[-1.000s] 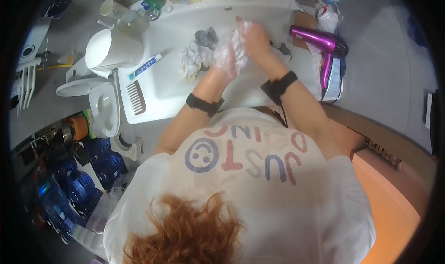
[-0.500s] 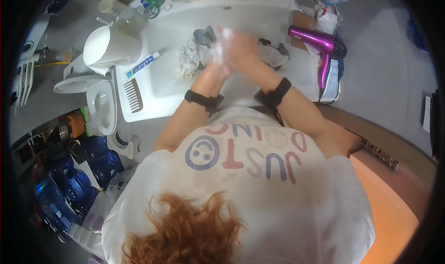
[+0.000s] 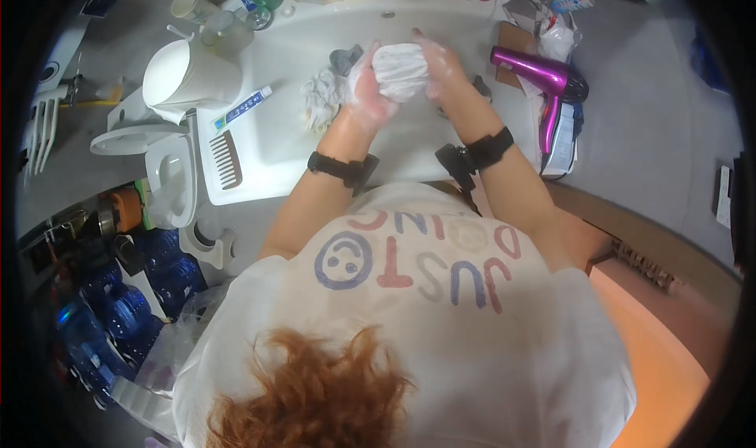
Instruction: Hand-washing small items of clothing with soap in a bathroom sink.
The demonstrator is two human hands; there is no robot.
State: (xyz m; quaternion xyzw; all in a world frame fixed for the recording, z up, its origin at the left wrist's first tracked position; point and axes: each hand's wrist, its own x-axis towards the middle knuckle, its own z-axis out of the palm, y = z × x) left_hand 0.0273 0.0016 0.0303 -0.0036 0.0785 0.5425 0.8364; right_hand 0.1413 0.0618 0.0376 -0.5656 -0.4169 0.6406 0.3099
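A wet white cloth (image 3: 401,72) is spread between my two hands above the basin of the white sink (image 3: 276,172). My left hand (image 3: 367,90), covered in suds, is closed on the cloth's left edge. On the opposite edge my right hand (image 3: 442,68), also soapy, grips it. Beside my left hand lies a crumpled light cloth (image 3: 321,101) with a grey cloth (image 3: 344,60) just behind it. A small dark grey piece of cloth (image 3: 481,88) shows past my right wrist, partly hidden. Each wrist wears a black strap.
On the sink's left rim are a brown comb (image 3: 226,161), a toothpaste tube (image 3: 242,109) and a white bucket-like container (image 3: 189,82). A purple hair dryer (image 3: 543,74) rests on the right. Several large blue bottles (image 3: 130,306) stand at lower left.
My hands were pressed together and blurred in foam; now they are apart, with the white cloth stretched between them. A light cloth lying by my right wrist no longer shows there.
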